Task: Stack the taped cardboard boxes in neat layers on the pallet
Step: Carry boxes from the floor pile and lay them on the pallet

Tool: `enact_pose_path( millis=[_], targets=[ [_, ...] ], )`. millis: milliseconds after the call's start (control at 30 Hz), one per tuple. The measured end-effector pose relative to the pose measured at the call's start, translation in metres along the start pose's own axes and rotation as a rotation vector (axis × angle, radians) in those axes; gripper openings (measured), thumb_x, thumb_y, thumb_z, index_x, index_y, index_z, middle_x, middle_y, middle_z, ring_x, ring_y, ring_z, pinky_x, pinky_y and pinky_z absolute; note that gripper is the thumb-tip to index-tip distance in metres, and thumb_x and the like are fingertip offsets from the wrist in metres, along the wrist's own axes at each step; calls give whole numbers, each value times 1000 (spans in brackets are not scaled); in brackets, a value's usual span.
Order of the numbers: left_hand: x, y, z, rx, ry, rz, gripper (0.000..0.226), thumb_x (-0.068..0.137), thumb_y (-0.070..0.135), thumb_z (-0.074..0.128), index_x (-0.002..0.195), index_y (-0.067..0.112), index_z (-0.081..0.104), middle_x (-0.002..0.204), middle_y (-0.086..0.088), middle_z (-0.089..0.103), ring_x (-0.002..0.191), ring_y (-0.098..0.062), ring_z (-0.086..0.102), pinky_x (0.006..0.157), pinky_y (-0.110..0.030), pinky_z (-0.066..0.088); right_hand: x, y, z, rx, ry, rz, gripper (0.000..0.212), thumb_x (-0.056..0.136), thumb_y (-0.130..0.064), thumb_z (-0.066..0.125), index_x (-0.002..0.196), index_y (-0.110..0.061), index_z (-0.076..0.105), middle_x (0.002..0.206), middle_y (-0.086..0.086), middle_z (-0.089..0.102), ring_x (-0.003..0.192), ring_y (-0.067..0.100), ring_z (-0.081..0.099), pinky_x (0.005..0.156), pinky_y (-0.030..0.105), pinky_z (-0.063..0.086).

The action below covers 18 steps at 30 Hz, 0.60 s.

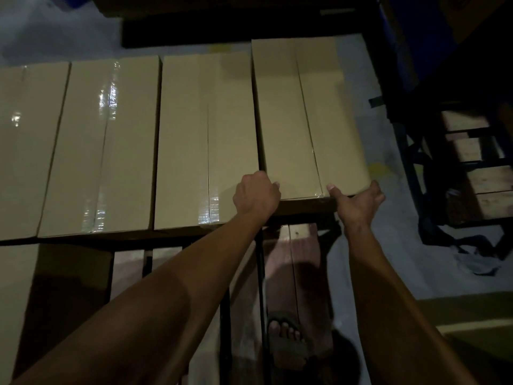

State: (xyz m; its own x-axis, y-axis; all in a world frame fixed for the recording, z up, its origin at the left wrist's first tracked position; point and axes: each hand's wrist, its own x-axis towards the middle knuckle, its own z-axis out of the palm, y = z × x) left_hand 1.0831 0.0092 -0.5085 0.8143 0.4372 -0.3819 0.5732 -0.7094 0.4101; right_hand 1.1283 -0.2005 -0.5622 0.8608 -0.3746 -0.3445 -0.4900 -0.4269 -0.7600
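Several long taped cardboard boxes lie side by side in a row on the wooden pallet [302, 245]. The rightmost box [305, 118] sits slightly raised and further back than its neighbour [205, 140]. My left hand [256, 194] grips that rightmost box at its near left corner, fingers curled over the edge. My right hand [358, 201] holds its near right corner, thumb on the top face and fingers round the side. Another box [19, 301] lies at the near left, in front of the row.
A second wooden pallet [477, 173] with a dark frame stands on the floor to the right. My sandalled foot [286, 340] rests on the pallet boards below my arms. A flat greenish cardboard sheet [472, 315] lies at the lower right. Dark shelving lines the back.
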Motion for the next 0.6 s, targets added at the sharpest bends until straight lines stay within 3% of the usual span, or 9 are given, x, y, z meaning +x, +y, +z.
enact_pose_path(
  millis=[200, 433, 600],
  targets=[
    [-19, -12, 2, -29, -8, 15, 32, 100, 38, 63, 107, 8, 68, 104, -14, 68, 94, -32, 66, 76, -40, 58, -25, 10, -9, 2, -1, 1, 109, 77, -33, 92, 159, -9, 23, 153, 13, 28, 139, 30, 38, 112, 22, 28],
    [-33, -20, 3, -8, -39, 28, 34, 99, 38, 66, 108, 6, 68, 105, -17, 67, 96, -34, 66, 80, -44, 60, -46, 22, -19, 0, -13, -4, 106, 78, -32, 91, 158, -10, 24, 153, 11, 28, 139, 29, 39, 111, 22, 28],
    [-37, -24, 0, 77, -30, 71, 46, 96, 44, 71, 118, 6, 57, 105, -15, 63, 96, -32, 63, 78, -42, 58, -53, 23, -18, -3, -26, -41, 104, 77, -27, 92, 156, -8, 27, 153, 12, 28, 138, 27, 39, 110, 20, 25]
  ],
)
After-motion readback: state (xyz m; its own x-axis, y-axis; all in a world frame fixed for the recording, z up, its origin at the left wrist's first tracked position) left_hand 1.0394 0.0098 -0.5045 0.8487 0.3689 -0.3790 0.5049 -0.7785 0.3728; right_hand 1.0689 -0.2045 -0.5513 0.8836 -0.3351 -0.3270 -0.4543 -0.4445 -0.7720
